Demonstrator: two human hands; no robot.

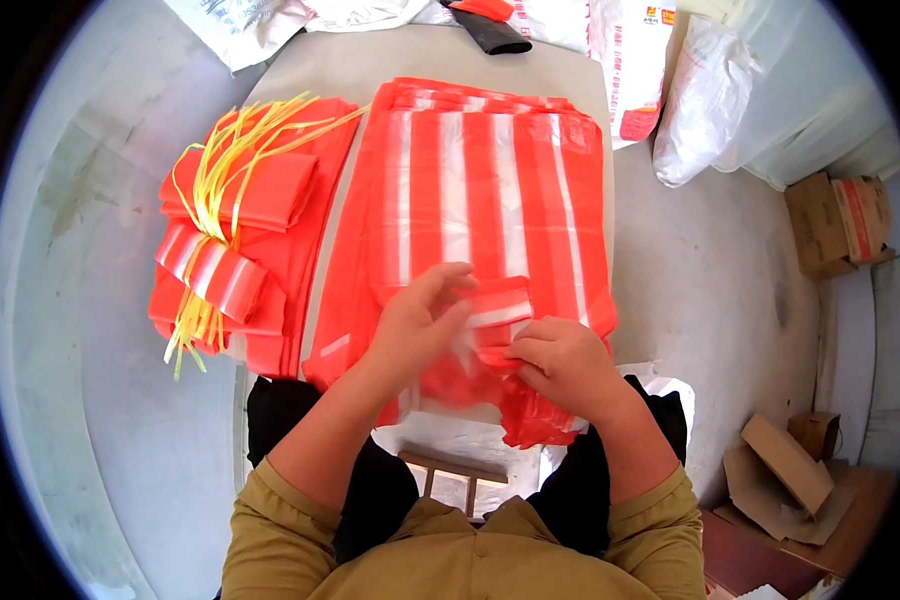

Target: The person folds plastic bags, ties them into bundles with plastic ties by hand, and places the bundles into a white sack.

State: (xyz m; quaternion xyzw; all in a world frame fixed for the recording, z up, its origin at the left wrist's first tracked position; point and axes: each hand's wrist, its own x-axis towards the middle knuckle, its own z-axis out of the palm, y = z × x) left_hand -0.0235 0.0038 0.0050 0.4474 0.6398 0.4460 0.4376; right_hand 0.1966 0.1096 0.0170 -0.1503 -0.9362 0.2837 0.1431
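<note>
A broad stack of red plastic sheets with white stripes, perhaps bags, (425, 190) lies in front of me. Over its near end, my left hand (420, 318) has its thumb and fingers apart, slightly smeared by motion, beside a folded part of the striped plastic (502, 303). My right hand (568, 362) is closed, pinching the near right edge of that fold. Crumpled plastic hangs at the stack's near edge below the hands. To the left, folded red bundles (270, 195) lie in a pile, with yellow plastic strips (210, 190) draped across them and a striped roll on top.
The stacks rest on a pale tabletop (355, 58). At its far edge lie white printed sacks (632, 60) and a dark tube-like object (495, 35). A white bag (705, 100) stands at the far right. Cardboard boxes (820, 225) are on the right-hand floor.
</note>
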